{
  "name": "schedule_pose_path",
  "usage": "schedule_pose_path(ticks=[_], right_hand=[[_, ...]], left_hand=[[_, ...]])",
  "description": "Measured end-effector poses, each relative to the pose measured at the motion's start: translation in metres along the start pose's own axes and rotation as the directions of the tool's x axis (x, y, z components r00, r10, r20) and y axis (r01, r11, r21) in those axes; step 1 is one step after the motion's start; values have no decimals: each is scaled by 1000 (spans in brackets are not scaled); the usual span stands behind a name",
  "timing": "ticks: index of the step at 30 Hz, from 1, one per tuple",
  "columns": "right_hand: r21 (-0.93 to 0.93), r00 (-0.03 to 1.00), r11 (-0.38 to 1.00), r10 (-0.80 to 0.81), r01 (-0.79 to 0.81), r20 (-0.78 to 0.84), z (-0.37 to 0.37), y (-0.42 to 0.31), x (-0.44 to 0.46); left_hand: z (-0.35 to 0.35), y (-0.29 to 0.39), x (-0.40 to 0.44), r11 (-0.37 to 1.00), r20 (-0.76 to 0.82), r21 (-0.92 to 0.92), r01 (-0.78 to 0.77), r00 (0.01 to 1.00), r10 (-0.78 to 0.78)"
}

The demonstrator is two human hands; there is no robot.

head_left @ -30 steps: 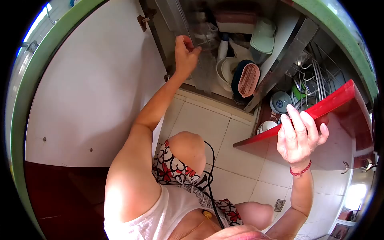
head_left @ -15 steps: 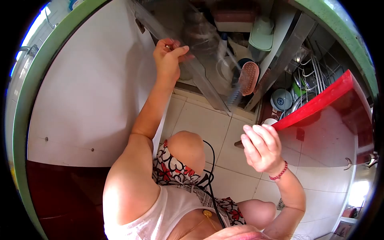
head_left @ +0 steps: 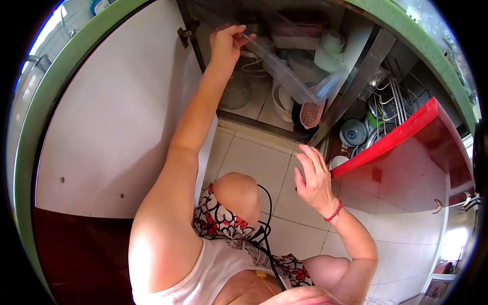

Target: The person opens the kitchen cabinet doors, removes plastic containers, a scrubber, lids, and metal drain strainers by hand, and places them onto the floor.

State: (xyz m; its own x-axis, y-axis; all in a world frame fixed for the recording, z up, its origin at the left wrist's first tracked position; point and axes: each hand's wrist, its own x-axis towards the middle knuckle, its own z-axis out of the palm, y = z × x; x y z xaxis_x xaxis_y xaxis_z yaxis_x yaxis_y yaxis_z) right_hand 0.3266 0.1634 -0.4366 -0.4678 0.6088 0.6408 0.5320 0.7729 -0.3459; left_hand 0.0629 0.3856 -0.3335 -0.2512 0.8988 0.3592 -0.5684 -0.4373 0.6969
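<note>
My left hand (head_left: 227, 47) reaches into the open cabinet, its fingers closed in a pinch on the edge of a clear plastic sheet (head_left: 284, 71). The sheet slants down to the right across the front of the shelf things. Behind its lower end is a pink, perforated oval item (head_left: 311, 115), with a white bowl-like container (head_left: 282, 101) to its left. My right hand (head_left: 314, 179) is raised near the end of the open red door (head_left: 401, 152). Its fingers are extended and nothing shows in them.
A white-backed cabinet door (head_left: 109, 112) stands open at left. Within the cabinet are a pale green container (head_left: 329, 53) and a glass jar (head_left: 236, 92). Bowls (head_left: 353, 133) and a wire rack (head_left: 396, 94) fill the right compartment. A black cable (head_left: 269, 203) hangs by my knees.
My left hand has moved up and farther into the cabinet, lifting the clear sheet. My right hand has shifted left, and its curled fingers have straightened.
</note>
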Motion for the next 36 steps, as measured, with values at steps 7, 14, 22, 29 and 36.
schedule_pose_path(ticks=[7,14,22,29,36], right_hand=[[73,981,981,171,-178,97,20,13,-6],[109,919,940,285,-323,271,35,15,-26],[149,860,903,317,-402,400,39,10,-52],[161,874,915,284,-370,394,28,-4,-59],[152,863,900,326,-408,386,17,-15,-60]], left_hand=[[5,-23,64,988,-62,-147,42,997,-52],[4,-76,148,974,-92,-226,-1,996,-20],[31,-112,187,951,-326,-290,-112,945,12],[32,-148,207,944,-300,-321,-82,954,-19],[3,-158,215,932,-5,-322,168,984,-179]])
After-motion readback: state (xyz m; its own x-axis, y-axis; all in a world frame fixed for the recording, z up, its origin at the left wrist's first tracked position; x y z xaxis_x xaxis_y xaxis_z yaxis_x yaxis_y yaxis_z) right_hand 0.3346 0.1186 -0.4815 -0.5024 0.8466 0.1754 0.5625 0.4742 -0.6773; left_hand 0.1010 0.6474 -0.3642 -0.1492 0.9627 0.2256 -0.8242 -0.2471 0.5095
